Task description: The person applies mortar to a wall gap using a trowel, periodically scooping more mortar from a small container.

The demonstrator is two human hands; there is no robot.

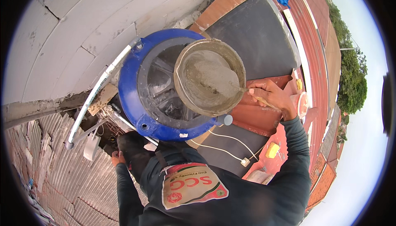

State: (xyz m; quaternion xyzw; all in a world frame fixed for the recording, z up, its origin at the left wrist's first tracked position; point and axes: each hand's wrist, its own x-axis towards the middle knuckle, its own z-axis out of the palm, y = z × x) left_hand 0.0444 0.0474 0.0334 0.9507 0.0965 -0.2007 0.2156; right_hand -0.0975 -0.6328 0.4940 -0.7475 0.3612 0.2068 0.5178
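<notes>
My right hand (pixel 268 96) is closed round the handle of a trowel (pixel 248 90). The trowel's blade lies in wet grey mortar (pixel 214 75) and is coated or covered by it. That mortar partly fills a round bucket (pixel 180 88) with a thin wire handle along its rim. Under the bucket is the dark, ribbed lid (pixel 159 77) of a blue plastic tank (pixel 131 90). My left hand (pixel 118 159) hangs low at the left, beside my dark-clothed leg. Its fingers look curled, but what they hold, if anything, is hidden.
A grey block wall (pixel 78 32) rises at the left, with a white pipe (pixel 97 90) bending beside the tank. Corrugated roofing (pixel 62 164) lies below left. To the right are red metal sheets (pixel 255 117), a white cable with a plug (pixel 245 161) and a yellow sponge-like block (pixel 272 150).
</notes>
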